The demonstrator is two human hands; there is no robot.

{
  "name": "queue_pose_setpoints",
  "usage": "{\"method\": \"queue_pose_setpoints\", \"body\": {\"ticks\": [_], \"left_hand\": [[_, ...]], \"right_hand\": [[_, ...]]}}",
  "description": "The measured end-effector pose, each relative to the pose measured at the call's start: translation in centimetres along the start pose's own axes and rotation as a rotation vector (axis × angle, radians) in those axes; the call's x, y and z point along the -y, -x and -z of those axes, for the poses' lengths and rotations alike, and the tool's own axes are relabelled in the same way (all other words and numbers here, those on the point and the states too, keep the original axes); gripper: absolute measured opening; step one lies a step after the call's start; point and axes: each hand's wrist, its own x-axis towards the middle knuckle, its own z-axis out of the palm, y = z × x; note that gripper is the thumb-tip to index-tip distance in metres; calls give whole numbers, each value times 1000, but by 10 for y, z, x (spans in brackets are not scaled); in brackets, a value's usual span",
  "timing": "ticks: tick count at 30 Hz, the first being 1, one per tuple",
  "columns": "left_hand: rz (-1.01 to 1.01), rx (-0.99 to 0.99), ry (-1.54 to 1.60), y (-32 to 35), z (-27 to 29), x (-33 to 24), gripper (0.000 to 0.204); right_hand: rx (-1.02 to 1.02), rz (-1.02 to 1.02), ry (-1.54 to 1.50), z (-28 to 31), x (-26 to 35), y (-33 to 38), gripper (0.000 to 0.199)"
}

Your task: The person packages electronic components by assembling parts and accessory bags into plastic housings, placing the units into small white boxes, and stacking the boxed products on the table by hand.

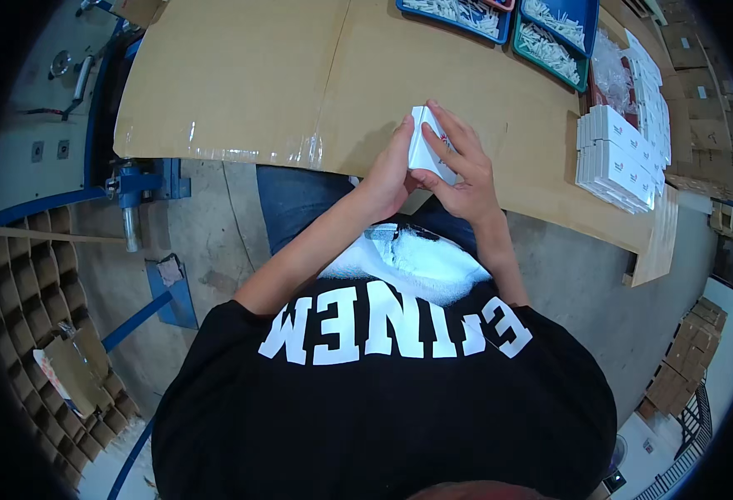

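A small white box (421, 155) is held between my two hands just over the near edge of the cardboard-covered table (241, 83). My left hand (387, 173) presses along its left side with the fingers together. From the right, my right hand (469, 173) grips it, fingers over the top and thumb at the lower end. The right fingers cover part of the box's printed face. Whether the box's end flaps are closed, I cannot tell.
Flat white boxes (620, 162) are stacked at the table's right edge, beside clear plastic bags (610, 71). Blue trays (500, 37) and a green tray (581, 86) with small white sticks stand at the far right. Blue machinery (137, 181) stands left; cardboard dividers (25, 292) lie below it.
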Motion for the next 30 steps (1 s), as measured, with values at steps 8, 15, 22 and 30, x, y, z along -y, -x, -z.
{"method": "queue_pose_setpoints", "body": {"ticks": [8,15,22,30], "left_hand": [[-60,24,31,1,1,7,56],[-7,29,126,1,6,-1,60],[-460,13,77,-1,-10,-6,51],[-623,137,-394,8,6,-31,53]], "right_hand": [[29,-56,-109,-5,0,5,58],[74,-74,-76,-13,0,-3,62],[-437,-686,-954,-21,-3,6,48],[-260,-696,-1066,12,6,9,33]]}}
